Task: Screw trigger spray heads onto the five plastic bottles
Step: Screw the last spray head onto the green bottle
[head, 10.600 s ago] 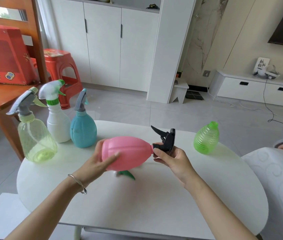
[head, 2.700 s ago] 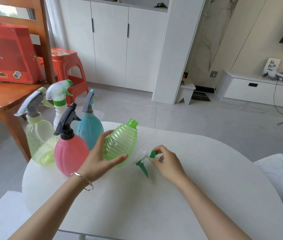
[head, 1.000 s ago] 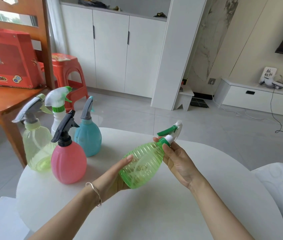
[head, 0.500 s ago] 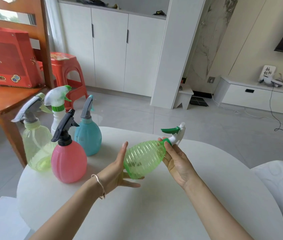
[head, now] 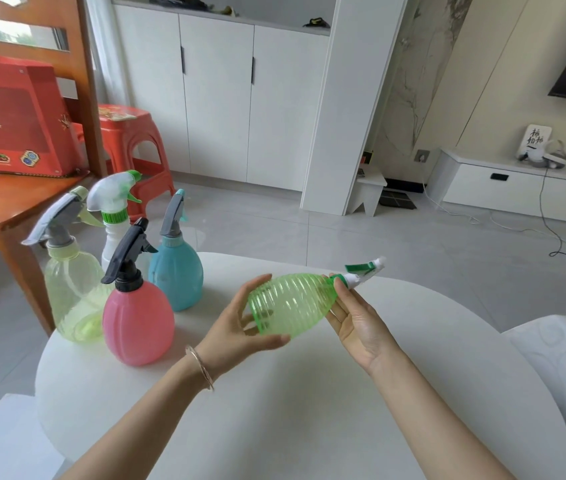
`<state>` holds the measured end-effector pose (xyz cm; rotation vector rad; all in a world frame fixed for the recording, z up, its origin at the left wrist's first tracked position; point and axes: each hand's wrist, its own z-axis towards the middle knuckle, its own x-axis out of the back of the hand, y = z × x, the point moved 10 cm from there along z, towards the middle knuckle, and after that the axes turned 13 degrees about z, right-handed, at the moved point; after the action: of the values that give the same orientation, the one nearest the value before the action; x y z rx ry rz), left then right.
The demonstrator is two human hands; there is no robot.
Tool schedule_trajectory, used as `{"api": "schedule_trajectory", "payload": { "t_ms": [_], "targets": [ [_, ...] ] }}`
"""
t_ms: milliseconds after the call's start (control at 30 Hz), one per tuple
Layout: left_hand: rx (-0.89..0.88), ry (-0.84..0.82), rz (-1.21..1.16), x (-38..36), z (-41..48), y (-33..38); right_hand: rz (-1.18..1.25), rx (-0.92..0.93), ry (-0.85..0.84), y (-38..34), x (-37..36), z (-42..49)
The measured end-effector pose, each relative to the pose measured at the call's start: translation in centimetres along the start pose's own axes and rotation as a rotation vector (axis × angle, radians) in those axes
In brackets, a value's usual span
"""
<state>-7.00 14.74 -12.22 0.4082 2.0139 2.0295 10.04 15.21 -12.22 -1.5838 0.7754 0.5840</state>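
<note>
I have the green ribbed bottle (head: 292, 304) lying on its side in mid-air at the centre of the frame, above the white worktop (head: 309, 410). My left hand (head: 240, 327) cups its base, thumb below and fingers spread over the top, a loose cradle and not a squeeze. My right hand (head: 357, 323) lies palm-up under the shoulder, with the fingertips (head: 335, 282) reaching to the green collar of the trigger head (head: 364, 273), which points toward the upper right. Whether those fingertips are pinching the collar or only resting on it, I cannot quite tell from this angle.

The bottle looks empty and thin-walled, so I judge it very light and a bit springy; pressed hard, the ribs would likely buckle. The ridges give good purchase, so the wide belly is the place to steady it, while the turning belongs on the stiff collar, not on the slender trigger lever.

At the left of the frame the pink bottle (head: 137, 323), blue bottle (head: 175, 275), white bottle (head: 113, 233) and pale yellow bottle (head: 73, 292) stand with heads on.
</note>
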Motion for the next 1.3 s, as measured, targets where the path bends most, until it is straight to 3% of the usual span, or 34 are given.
{"api": "schedule_trajectory", "payload": {
  "t_ms": [67,133,333,500,633,700,867,1000,1200,1300],
  "targets": [
    [-0.001,-0.045,-0.094,-0.5,0.0,-0.1,-0.002,0.004,-0.005,0.0,-0.1,-0.1],
    [0.139,-0.138,-0.276,-1.4,-0.2,-1.0,-0.012,-0.002,-0.006,0.2,-0.2,-0.2],
    [0.084,-0.041,-0.205,0.0,0.2,-0.3,-0.010,-0.003,0.002,0.4,0.1,-0.1],
    [0.386,-0.261,-0.324,-2.4,-1.1,-2.4,-0.027,0.011,-0.042,0.4,-0.5,-0.1],
    [0.154,-0.152,-0.252,-1.4,-0.3,-0.8,0.023,0.028,-0.060,-0.2,-0.7,-0.3],
    [0.131,-0.175,-0.221,-1.6,-0.4,-0.6,0.043,0.036,-0.068,-0.2,-0.9,-0.4],
    [0.482,-0.384,-0.211,-3.6,-2.2,-3.5,0.080,-0.017,-0.090,0.7,-1.6,-0.5],
    [0.420,-0.398,-0.134,-4.4,-2.2,-3.7,0.088,-0.135,-0.167,2.0,-2.9,-0.9],
    [0.222,-0.140,0.154,-2.3,-0.8,-2.8,0.048,-0.069,-0.059,2.2,-2.2,-0.8],
    [0.277,-0.250,0.154,-3.0,-1.0,-3.2,-0.017,-0.073,-0.073,2.1,-2.4,-0.9]
  ]
}}
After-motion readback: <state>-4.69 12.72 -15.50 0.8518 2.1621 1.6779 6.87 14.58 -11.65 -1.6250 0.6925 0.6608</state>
